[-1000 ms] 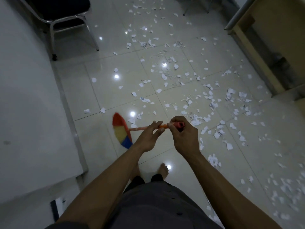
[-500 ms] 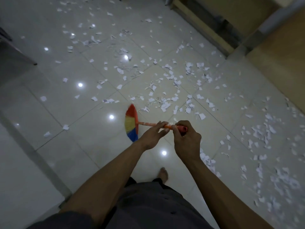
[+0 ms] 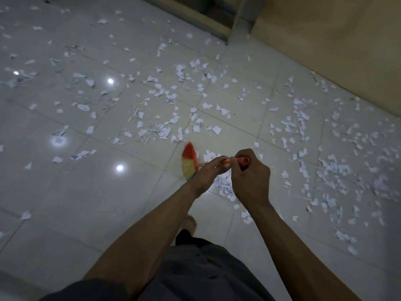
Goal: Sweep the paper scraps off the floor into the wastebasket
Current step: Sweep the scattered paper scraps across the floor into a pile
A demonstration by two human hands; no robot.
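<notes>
A small broom (image 3: 189,162) with red, yellow and blue bristles and an orange handle points left, held above the tiled floor. My right hand (image 3: 250,172) is closed around the red end of the handle. My left hand (image 3: 209,172) pinches the handle just behind the bristle head. White paper scraps (image 3: 165,131) lie scattered over the floor ahead and to the right, with a small heap (image 3: 224,187) partly hidden under my hands. No wastebasket is in view.
A tan wooden panel (image 3: 325,51) runs along the upper right, with a grey post (image 3: 242,20) and a dark gap beside it. My bare foot (image 3: 189,222) stands on the glossy tile below my hands. Ceiling lights reflect on the floor at left.
The view has swung right: the chair and white wall at left are gone and the wooden panel fills the upper right. Both hands keep their hold on the broom.
</notes>
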